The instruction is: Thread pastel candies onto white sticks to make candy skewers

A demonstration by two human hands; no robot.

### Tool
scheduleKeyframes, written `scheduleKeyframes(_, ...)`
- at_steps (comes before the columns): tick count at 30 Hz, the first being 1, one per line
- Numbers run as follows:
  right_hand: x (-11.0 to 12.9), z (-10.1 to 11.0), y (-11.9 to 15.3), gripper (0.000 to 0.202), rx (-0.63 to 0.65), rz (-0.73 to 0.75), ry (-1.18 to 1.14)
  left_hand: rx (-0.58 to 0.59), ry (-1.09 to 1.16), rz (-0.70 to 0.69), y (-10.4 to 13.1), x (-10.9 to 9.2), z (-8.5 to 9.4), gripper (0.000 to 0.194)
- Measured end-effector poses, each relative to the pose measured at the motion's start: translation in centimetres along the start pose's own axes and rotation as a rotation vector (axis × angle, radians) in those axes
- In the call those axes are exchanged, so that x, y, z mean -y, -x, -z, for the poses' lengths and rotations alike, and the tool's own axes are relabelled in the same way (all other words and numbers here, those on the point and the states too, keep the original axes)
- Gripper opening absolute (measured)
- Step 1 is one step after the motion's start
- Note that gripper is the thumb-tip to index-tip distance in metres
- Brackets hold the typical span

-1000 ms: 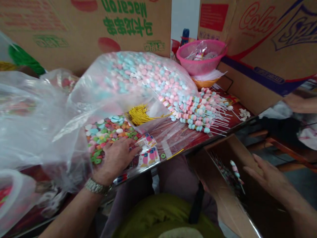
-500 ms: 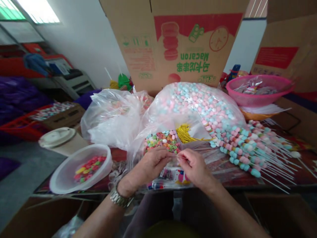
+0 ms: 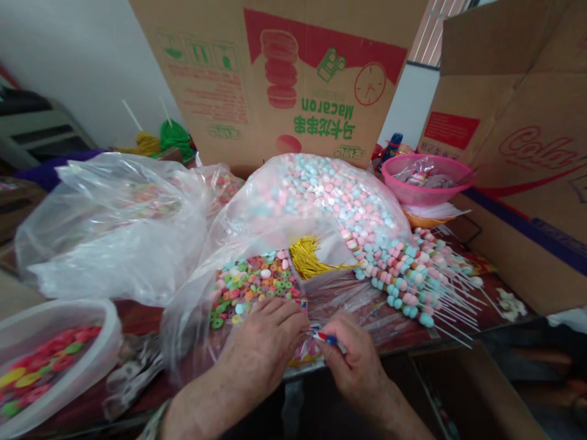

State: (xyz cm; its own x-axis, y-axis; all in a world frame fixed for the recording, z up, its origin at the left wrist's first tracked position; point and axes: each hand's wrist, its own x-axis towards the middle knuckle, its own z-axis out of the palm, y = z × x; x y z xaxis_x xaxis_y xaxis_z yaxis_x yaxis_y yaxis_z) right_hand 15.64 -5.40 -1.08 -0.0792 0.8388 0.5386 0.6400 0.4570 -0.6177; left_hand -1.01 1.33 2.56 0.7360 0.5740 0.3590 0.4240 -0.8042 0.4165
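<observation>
My left hand [image 3: 263, 342] is closed, its fingers bent over a small printed plastic bag [image 3: 306, 351] at the table's front edge. My right hand [image 3: 353, 357] pinches a blue, red and white printed edge beside the left fingertips. It looks like part of the same bag; the fingers hide much of it. Just behind my hands lie ring-shaped coloured candies [image 3: 257, 281] inside a clear plastic bag. Gold twist ties [image 3: 309, 256] rest in a small white box [image 3: 316, 283] beyond them.
A large bag of pink and blue candies [image 3: 321, 183] stands behind. Candy skewers [image 3: 413, 293] lie at right, below a pink basket [image 3: 422, 194]. At left are a white bowl [image 3: 110, 342] and a clear bag [image 3: 119, 244]. Cardboard boxes [image 3: 206, 36] rise at the back.
The view has turned right and come closer. My hands, earlier pinching something thin between them, have come down to the printed bag, and my right hand now grips its coloured edge.
</observation>
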Motion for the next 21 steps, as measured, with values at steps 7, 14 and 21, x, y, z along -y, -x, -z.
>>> scheduleKeyframes(7, -3.1, 4.4, 0.9, 0.042, -0.120, -0.094, 0.366, -0.174, 0.102, 0.080, 0.5, -1.9, -2.9, 0.018)
scheduleKeyframes(14, -11.4, 14.2, -0.1, 0.019, 0.082, -0.458, 1.252, -0.335, 0.093, -0.002, 0.6, 0.6, -1.3, 0.013)
scheduleKeyframes(21, -9.1, 13.6, 3.5, 0.017, -0.167, 0.083, 0.653, -0.294, 0.165, -0.030, 1.6, 1.0, -0.3, 0.020)
